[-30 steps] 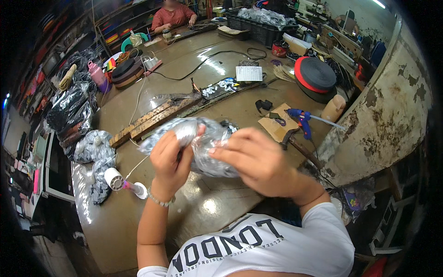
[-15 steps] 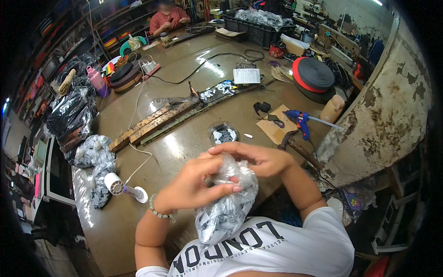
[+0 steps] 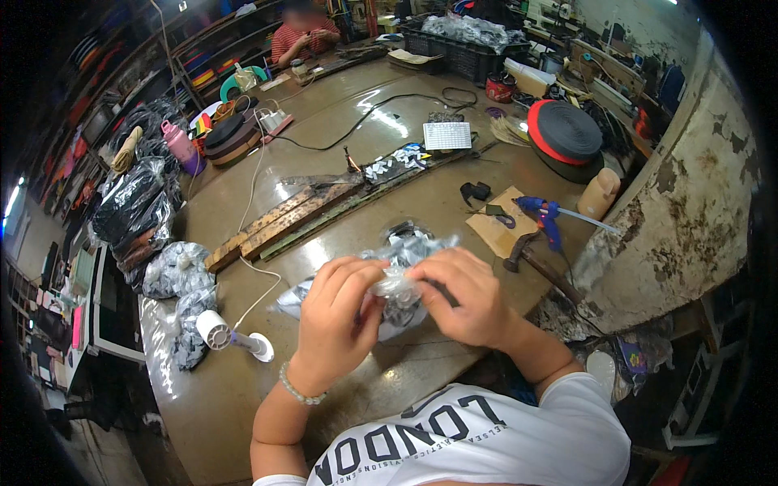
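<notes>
A clear plastic bag (image 3: 399,285) with small grey and black pieces inside rests at the near side of the table, its gathered neck between my hands. My left hand (image 3: 342,301), with a beaded bracelet at the wrist, pinches the neck from the left. From the right, my right hand (image 3: 463,298) closes thumb and fingers on the same bunched plastic. Part of the bag is hidden behind my fingers. Just beyond it sits a round clear container (image 3: 405,230) of similar dark pieces, partly covered by the bag.
Wooden bars (image 3: 279,217) lie across the table's middle. On the right are a blue glue gun (image 3: 545,212), a hammer (image 3: 539,267) and a cardboard piece (image 3: 496,231). A small white fan (image 3: 215,330) and more filled bags (image 3: 180,271) stand left. A person (image 3: 304,36) sits at the far end.
The bag has gone from hanging in front of my chest to lying forward over the table. Both hands have turned and now meet at its gathered neck.
</notes>
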Available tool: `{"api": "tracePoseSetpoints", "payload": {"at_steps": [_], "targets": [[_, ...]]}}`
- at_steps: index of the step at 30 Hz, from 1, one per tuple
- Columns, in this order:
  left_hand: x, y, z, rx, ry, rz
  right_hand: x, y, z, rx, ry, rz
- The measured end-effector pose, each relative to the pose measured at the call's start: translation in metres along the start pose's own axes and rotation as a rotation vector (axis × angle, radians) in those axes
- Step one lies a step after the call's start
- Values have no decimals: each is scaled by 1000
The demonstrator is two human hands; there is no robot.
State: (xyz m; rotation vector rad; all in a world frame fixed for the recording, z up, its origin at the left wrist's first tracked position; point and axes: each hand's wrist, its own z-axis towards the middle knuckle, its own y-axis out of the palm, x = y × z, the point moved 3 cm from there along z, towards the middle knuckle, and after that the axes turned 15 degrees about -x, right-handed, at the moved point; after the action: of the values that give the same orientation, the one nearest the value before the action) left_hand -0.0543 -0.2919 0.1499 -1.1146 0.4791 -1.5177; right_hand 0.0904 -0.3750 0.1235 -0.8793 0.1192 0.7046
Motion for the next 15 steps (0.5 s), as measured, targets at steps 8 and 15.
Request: {"api": "tracePoseSetpoints", "payload": {"at_steps": [8, 15], "targets": [[7, -12, -6, 254, 186, -92, -28, 12, -13, -43, -242, -317], [39, -61, -18, 386, 17, 352, 54, -20, 46, 187, -416, -397]]}}
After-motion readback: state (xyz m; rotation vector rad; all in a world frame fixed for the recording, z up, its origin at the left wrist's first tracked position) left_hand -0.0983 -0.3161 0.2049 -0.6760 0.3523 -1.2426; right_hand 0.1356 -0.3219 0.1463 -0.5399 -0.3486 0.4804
